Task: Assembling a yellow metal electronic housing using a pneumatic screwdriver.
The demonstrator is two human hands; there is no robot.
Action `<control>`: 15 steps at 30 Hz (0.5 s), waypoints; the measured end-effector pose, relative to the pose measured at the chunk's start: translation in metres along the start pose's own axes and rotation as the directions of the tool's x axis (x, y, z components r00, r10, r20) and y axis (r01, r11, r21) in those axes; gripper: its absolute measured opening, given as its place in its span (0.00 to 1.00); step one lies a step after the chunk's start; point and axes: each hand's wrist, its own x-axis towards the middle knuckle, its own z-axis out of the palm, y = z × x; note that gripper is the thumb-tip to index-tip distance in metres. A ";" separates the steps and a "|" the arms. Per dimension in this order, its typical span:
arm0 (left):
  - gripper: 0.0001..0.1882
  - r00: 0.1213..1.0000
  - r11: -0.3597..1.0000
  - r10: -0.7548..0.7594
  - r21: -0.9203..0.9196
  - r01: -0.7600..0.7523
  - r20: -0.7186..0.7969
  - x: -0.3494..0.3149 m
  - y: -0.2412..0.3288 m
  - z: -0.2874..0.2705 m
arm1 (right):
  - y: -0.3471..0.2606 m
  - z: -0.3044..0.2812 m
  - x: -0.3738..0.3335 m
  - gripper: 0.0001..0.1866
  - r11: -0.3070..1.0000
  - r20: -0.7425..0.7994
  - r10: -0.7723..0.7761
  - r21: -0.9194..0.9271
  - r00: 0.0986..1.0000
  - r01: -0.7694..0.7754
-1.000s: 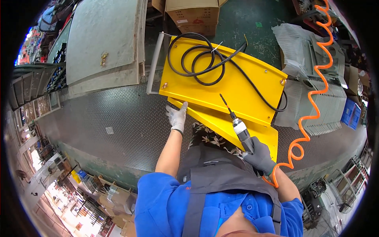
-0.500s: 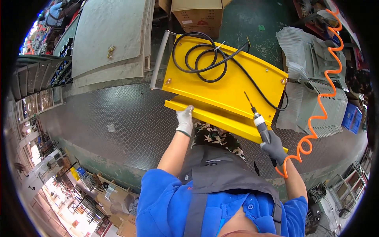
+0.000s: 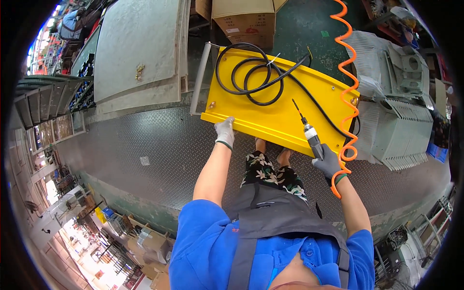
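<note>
Right of centre, my right hand (image 3: 329,164), gloved dark grey, wraps around a power driver (image 3: 312,138), its bit pointing up and left over the yellow panel (image 3: 280,117). Left of centre, my pale-gloved left hand (image 3: 224,131) grips the near edge of that panel, which spans mid-frame with a black cable (image 3: 248,91) looped on it. Beyond, a cardboard box (image 3: 243,22) stands at the top centre.

The yellow panel (image 3: 234,107) looks like glossy painted metal, the cable (image 3: 263,104) on it smooth and rubbery, the box (image 3: 246,21) beyond it matt cardboard, the floor plate (image 3: 159,150) left of it tread-patterned metal.
</note>
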 end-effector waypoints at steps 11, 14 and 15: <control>0.25 1.000 0.999 -0.001 -0.048 0.001 -0.014 0.001 -0.001 0.014 | -0.010 -0.003 0.017 0.27 0.989 -0.050 0.115 -0.083 0.992 -0.119; 0.31 0.996 0.996 -0.089 -0.008 0.089 0.003 -0.005 0.002 0.012 | -0.003 0.000 0.019 0.27 0.988 -0.056 0.133 -0.077 0.990 -0.137; 0.31 0.997 0.996 -0.080 -0.026 0.081 0.006 -0.009 0.002 0.012 | 0.000 0.001 0.019 0.27 0.987 -0.058 0.142 -0.069 0.988 -0.146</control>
